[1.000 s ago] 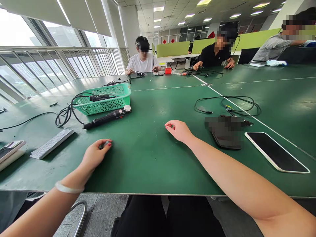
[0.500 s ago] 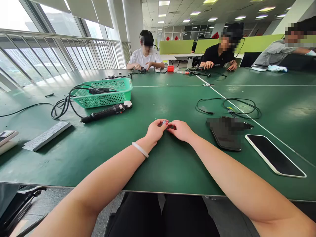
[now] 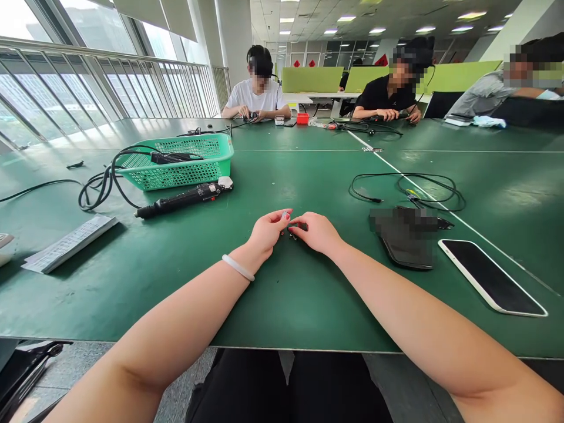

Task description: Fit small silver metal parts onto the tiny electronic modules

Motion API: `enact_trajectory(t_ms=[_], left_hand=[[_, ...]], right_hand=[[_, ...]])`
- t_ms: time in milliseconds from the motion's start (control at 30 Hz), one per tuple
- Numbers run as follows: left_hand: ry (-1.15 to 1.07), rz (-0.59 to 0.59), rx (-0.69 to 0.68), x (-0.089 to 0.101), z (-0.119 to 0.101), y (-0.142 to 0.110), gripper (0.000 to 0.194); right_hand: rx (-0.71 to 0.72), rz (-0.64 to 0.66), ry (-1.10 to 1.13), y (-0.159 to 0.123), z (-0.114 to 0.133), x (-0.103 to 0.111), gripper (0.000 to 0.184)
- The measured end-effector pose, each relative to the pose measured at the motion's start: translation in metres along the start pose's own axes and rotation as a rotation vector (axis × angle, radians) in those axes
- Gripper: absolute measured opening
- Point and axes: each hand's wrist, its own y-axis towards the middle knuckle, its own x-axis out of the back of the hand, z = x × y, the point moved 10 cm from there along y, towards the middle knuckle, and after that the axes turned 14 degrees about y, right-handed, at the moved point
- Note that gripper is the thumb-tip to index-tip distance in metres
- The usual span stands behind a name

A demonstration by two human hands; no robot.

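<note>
Over the green table (image 3: 308,305), my left hand (image 3: 266,232) pinches a small pale bluish piece (image 3: 285,215) between thumb and fingers; its kind is too small to tell. My right hand (image 3: 318,231) is just to the right, thumb and index finger curled close to the left fingertips. Whatever the right fingertips hold, if anything, cannot be made out. Tiny dark bits (image 3: 293,237) show just under the right fingers, possibly small screws. A white bangle circles my left wrist.
Left: a green basket (image 3: 176,174) with black cables, a black electric screwdriver (image 3: 183,198), and a white paper-covered box (image 3: 70,242). Right: a coiled black cable (image 3: 409,175), a partly blurred black pouch (image 3: 405,247) and a phone (image 3: 493,276). Several people sit across the table.
Both hands appear slightly further left, and the view has shifted a little. Tiny dark bits now show below my right fingers. Across the table, the person in black has brought their hands closer together.
</note>
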Motion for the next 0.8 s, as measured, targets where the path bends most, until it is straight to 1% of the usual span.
enact_trajectory(t_ms=[133, 300, 467, 533, 600, 667, 733, 800], left_hand=[[0.006, -0.015, -0.012, 0.002, 0.000, -0.001, 0.030], [-0.021, -0.028, -0.020, 0.006, -0.002, 0.000, 0.028], [-0.049, 0.006, 0.013, 0.002, 0.001, -0.001, 0.016], [-0.048, 0.022, 0.022, 0.000, 0.001, -0.002, 0.015], [-0.039, 0.036, 0.030, -0.001, 0.001, -0.003, 0.014], [-0.029, 0.045, 0.035, -0.002, 0.000, -0.004, 0.016], [-0.026, 0.049, 0.037, -0.003, -0.002, -0.006, 0.020], [-0.036, 0.051, 0.044, -0.003, -0.002, -0.006, 0.024]], right_hand=[[-0.004, -0.004, -0.012, 0.003, 0.003, -0.003, 0.014], [0.010, -0.002, 0.052, -0.001, 0.005, 0.000, 0.011], [0.013, -0.087, 0.181, -0.004, 0.004, 0.013, 0.013], [0.041, -0.142, 0.207, -0.005, 0.007, 0.020, 0.019], [0.068, -0.173, 0.223, -0.007, 0.010, 0.023, 0.026], [0.084, -0.177, 0.231, -0.008, 0.012, 0.023, 0.029], [0.075, -0.185, 0.262, -0.009, 0.010, 0.024, 0.027], [0.037, -0.206, 0.356, -0.009, 0.005, 0.025, 0.022]])
